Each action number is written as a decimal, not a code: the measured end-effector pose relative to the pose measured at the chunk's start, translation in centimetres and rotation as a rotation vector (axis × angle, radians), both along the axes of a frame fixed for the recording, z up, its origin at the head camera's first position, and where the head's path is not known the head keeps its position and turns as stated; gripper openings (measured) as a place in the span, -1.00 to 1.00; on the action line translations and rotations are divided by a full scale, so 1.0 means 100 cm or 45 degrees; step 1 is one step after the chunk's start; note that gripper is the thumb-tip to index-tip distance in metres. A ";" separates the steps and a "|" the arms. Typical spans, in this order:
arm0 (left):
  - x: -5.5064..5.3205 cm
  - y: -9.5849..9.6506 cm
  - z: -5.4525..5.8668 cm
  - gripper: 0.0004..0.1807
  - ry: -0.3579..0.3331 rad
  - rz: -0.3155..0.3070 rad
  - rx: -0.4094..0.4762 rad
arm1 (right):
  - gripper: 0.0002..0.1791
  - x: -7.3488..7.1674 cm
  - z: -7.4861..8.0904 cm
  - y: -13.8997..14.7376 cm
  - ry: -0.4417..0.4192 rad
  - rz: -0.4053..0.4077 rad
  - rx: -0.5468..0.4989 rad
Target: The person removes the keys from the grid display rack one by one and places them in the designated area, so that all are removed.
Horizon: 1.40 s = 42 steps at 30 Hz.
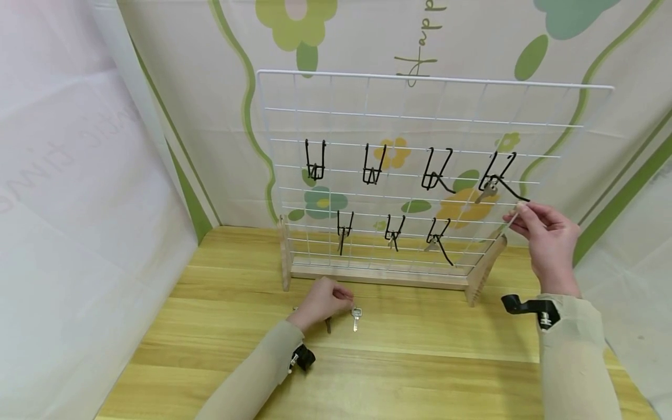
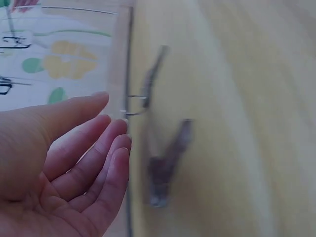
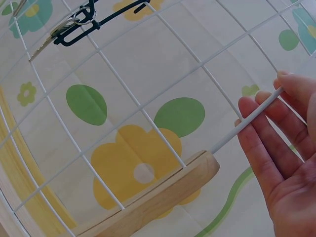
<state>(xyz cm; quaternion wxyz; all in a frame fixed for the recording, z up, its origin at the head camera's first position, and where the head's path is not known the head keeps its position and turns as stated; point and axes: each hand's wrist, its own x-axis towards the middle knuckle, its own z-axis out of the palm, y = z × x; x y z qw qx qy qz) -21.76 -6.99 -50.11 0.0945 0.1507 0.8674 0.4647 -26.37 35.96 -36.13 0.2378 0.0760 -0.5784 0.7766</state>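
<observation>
A white wire grid rack (image 1: 436,79) stands upright on a wooden base (image 1: 378,275). My right hand (image 1: 551,236) pinches the rack's right side wire between thumb and fingers, just above the wooden end piece (image 3: 197,170). On the table, my left hand (image 1: 325,300) hovers by a silver key (image 1: 356,318), its fingers loosely bent with nothing between them in the left wrist view. That key (image 2: 153,76) has a ring near the fingertips. Darker keys (image 2: 168,165) lie beside it, blurred there and partly hidden by the hand in the head view.
Several black hooks (image 1: 371,175) hang on the grid in two rows. A key (image 1: 489,189) hangs from the upper right hook, and keys (image 1: 433,242) hang on lower hooks. Printed cloth (image 1: 199,134) stands behind and beside the wooden table (image 1: 420,373).
</observation>
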 end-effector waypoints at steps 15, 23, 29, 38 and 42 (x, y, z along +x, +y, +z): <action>0.032 0.019 0.098 -0.78 0.161 -0.192 0.300 | -0.63 0.002 0.001 0.000 -0.007 -0.002 -0.002; 0.035 0.045 0.142 -0.76 0.235 -0.220 0.458 | -0.60 0.002 0.002 -0.001 -0.007 -0.026 0.001; 0.024 0.071 0.160 -0.75 0.273 -0.249 0.604 | -0.61 0.001 0.001 -0.001 0.002 -0.037 0.019; 0.004 0.120 0.181 -0.65 0.250 -0.290 0.710 | -0.59 0.001 0.001 0.000 -0.006 -0.030 0.037; -0.004 0.140 0.190 -0.64 0.262 -0.239 0.707 | -0.62 0.001 0.002 0.000 -0.006 -0.037 0.032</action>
